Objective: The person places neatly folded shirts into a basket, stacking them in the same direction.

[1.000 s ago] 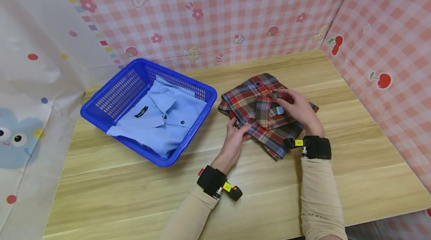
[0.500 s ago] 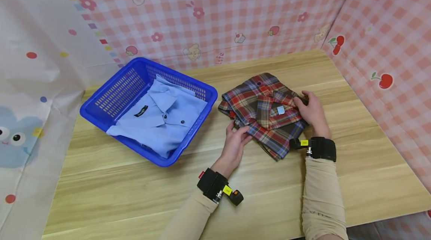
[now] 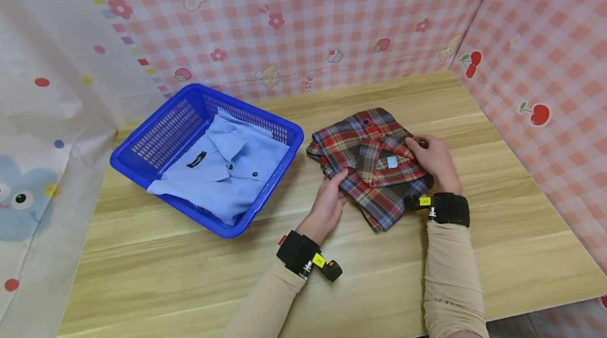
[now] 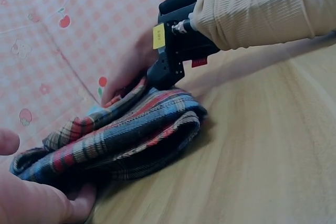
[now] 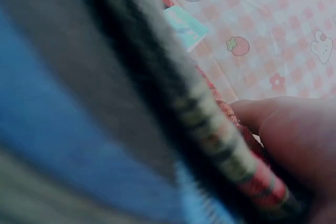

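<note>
A folded plaid shirt (image 3: 346,143) in red, blue and dark tones lies on the table, collar up, with a light blue label (image 3: 391,162) at the neck. At its left front edge my left hand (image 3: 327,204) grips the folded layers, thumb on top and fingers underneath. In the left wrist view, that hand (image 4: 37,200) holds the end of the thick fold (image 4: 126,135). My right hand (image 3: 437,163) grips the right edge beside the collar, its thumb on the upper side and other fingers mostly hidden. Blurred plaid cloth (image 5: 210,135) fills much of the right wrist view.
To the left stands a blue plastic basket (image 3: 295,140) with a folded light blue shirt (image 3: 265,156) inside. The wooden table (image 3: 189,275) meets pink checked cloth walls (image 3: 294,6) at the back and right.
My right hand has gone from the collar to the shirt's right edge. My left fingers have slid under the left edge, and the shirt's front part has shifted slightly.
</note>
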{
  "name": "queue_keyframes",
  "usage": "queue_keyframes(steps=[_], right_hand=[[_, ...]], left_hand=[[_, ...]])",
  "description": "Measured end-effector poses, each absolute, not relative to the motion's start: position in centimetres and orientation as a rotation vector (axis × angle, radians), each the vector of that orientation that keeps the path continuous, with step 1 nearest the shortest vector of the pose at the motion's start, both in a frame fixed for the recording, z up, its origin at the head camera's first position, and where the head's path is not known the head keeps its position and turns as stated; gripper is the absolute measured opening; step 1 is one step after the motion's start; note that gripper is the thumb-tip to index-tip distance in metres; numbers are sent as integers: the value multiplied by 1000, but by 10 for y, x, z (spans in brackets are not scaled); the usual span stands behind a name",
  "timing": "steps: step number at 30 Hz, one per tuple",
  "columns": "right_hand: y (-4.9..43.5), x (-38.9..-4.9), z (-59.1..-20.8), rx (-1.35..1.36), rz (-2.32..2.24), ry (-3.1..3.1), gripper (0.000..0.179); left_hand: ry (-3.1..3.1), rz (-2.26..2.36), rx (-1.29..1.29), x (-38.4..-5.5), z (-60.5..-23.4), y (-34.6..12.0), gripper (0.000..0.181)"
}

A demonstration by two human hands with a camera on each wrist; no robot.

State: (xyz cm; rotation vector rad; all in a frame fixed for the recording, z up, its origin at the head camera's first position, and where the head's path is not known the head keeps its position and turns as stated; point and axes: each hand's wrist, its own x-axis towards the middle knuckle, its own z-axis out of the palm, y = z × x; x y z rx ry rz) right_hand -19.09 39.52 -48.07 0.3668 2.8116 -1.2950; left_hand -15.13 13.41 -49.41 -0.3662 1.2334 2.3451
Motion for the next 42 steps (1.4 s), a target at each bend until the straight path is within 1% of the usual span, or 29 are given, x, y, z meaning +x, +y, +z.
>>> queue_keyframes(steps=[2,3,6,8,10,14,18,26,36,42], right_hand=[[393,-191,-478,384,-1277,2767,71],[393,-191,-477,393,-1283,2737,73],[390,-193,-474,392,-1310,2679,75],[388,-194,-474,375,-1340,2658,72],[387,-195,-474,353,-1375,2648,69],[384,-196,-472,343,-1422,2624,67],[382,-198,-470,345,-1480,2595,66],[378,-200,-464,321,-1629,2607,57],[379,-198,-459,398,-1777,2580,56],[379,-195,-460,436,-1882,2547,51]], left_hand=[[1224,2344,-358,-153,-493,133,54],[1224,2341,-350,-153,-493,132,53],[1260,2301,-350,-154,-491,130,59],[1278,2285,-346,-154,-490,129,62],[1284,2288,-346,-152,-489,129,61],[1301,2327,-344,-150,-491,127,49],[1334,2360,-356,-149,-490,126,45],[1416,2389,-343,-149,-482,125,49],[1577,2399,-214,-149,-470,125,46],[1609,2390,-149,-146,-463,125,50]])
